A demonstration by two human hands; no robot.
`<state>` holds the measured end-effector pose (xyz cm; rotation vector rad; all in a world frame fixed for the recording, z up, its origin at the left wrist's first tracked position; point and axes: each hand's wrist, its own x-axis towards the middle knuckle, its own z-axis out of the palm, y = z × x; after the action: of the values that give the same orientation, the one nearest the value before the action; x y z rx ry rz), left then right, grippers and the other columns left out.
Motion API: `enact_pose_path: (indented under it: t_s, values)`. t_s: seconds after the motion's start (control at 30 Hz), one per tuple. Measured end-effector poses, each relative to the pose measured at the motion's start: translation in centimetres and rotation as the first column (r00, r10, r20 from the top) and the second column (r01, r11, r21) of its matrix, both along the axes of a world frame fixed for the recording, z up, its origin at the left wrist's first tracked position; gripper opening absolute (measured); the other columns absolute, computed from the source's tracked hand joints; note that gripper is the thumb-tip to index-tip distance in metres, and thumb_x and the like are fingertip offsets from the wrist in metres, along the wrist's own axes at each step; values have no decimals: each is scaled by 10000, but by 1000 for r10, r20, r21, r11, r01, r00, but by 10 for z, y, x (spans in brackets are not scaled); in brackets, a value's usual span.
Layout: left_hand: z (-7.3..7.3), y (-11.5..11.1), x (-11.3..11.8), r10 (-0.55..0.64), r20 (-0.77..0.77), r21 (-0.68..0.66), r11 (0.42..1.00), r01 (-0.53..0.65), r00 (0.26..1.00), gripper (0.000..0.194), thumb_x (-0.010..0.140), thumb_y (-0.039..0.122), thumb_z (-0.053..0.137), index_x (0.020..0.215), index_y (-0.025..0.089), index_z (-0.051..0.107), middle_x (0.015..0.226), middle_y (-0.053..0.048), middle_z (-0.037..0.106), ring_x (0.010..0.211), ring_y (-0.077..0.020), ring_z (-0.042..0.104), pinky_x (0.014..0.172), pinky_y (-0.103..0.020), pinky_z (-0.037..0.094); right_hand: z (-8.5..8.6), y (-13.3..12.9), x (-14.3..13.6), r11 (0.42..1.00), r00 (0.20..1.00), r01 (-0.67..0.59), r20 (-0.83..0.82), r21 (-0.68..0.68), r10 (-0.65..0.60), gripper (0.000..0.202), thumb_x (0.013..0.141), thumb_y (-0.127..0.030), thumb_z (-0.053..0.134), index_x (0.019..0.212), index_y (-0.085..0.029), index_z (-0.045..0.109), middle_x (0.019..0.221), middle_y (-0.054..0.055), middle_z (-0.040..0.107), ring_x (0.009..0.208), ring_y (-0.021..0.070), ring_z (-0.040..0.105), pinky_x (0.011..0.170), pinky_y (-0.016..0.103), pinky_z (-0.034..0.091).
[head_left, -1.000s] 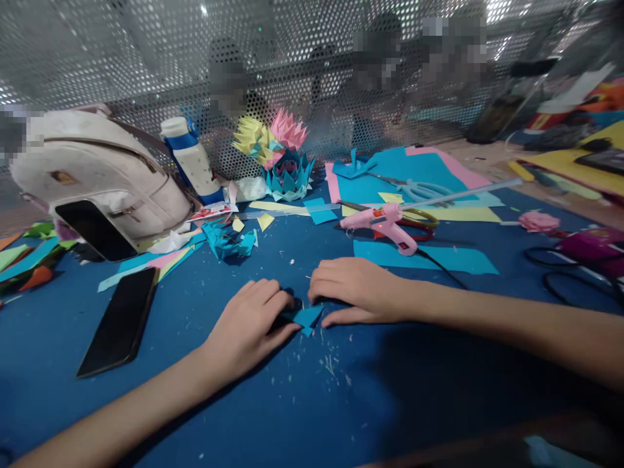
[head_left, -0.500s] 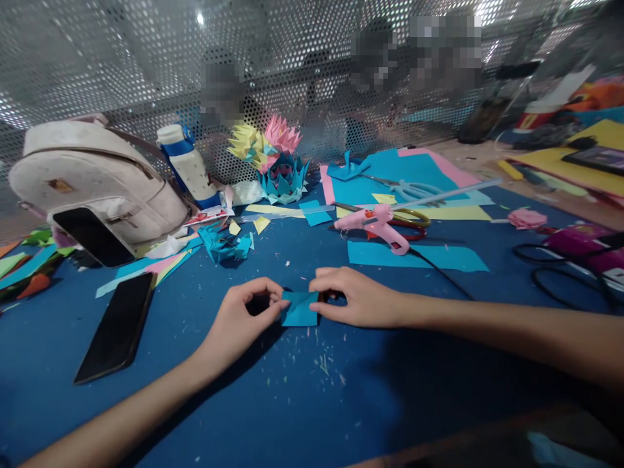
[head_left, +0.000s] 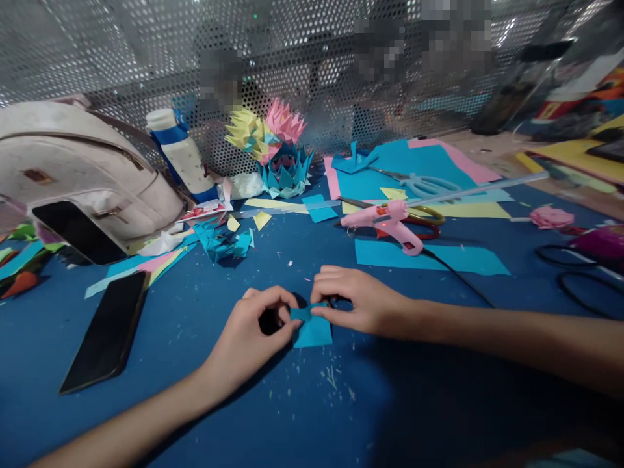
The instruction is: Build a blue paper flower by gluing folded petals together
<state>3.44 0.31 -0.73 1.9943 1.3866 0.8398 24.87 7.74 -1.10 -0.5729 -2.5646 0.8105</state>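
Note:
A small blue piece of paper (head_left: pixel 312 334) is held between both hands just above the blue tabletop. My left hand (head_left: pixel 258 325) pinches its left edge between thumb and fingers. At the upper right corner, my right hand (head_left: pixel 358 299) grips it the same way, and the paper's top edge looks folded or bent there. Beyond my hands lie a pink glue gun (head_left: pixel 383 223) and a blue paper strip (head_left: pixel 431 257). A crumpled blue folded-paper piece (head_left: pixel 221 242) rests further left.
A black phone (head_left: pixel 107 331) lies on the left, near a white backpack (head_left: pixel 82 169) and a bottle (head_left: pixel 180 156). Folded paper flowers (head_left: pixel 273 146) stand at the back. Scissors (head_left: pixel 424 185) lie on blue sheets. The glue gun's cord (head_left: pixel 461 279) runs right. Paper scraps dot the table.
The paper and both hands sit slightly lower and further right in view. My right fingers have shifted from the paper's right side to its top edge. The view itself has moved a little.

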Motion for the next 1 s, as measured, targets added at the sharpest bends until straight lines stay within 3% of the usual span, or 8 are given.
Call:
enact_pose_path:
  t_s: [0.23,0.3,0.43,0.57,0.73,1.0]
  values:
    - [1,1,0,-42,-36,15,999,43,998,63,852,149,593,830,199,625,752,27,650,725,-145,569,700,-284,382,0,1,1,999,999,-32,37,-10,32,42,879,-219,645,870,-179,634,810,11,630,805,146,528,663,248,366]
    - [0,1,-3,-77,-59,25,997,78,995,81,864,134,591,822,198,618,789,22,658,753,-149,564,727,-298,371,1,0,2,997,997,-66,37,34,65,21,880,-176,624,892,-184,640,820,13,640,817,149,528,682,253,381]
    - [0,1,-8,-163,-129,88,981,175,978,140,893,80,558,886,204,622,887,16,675,843,-155,577,787,-318,354,-1,-1,4,964,988,-153,13,216,154,163,887,-96,538,972,-177,650,873,35,668,824,163,520,720,274,404]
    - [0,1,-13,-199,-267,223,939,261,943,149,961,111,520,972,214,627,941,13,694,881,-149,582,824,-327,334,-1,0,7,904,978,-201,21,378,209,187,931,-106,508,1028,-164,657,1004,51,692,884,168,542,794,287,422]
    - [1,-1,-15,-169,-421,390,854,346,891,277,1042,202,377,1040,193,653,981,-26,714,882,-154,586,851,-344,338,-1,3,8,876,980,-192,44,442,193,172,952,-141,510,998,-178,671,1003,29,701,876,163,545,778,286,420]
    - [-4,-1,-19,-151,-497,432,811,395,855,247,1025,187,435,1038,212,681,1009,-21,714,894,-169,580,882,-367,330,-2,3,7,799,977,-214,115,562,181,194,996,-193,492,942,-191,678,1021,14,705,824,149,551,713,298,404]
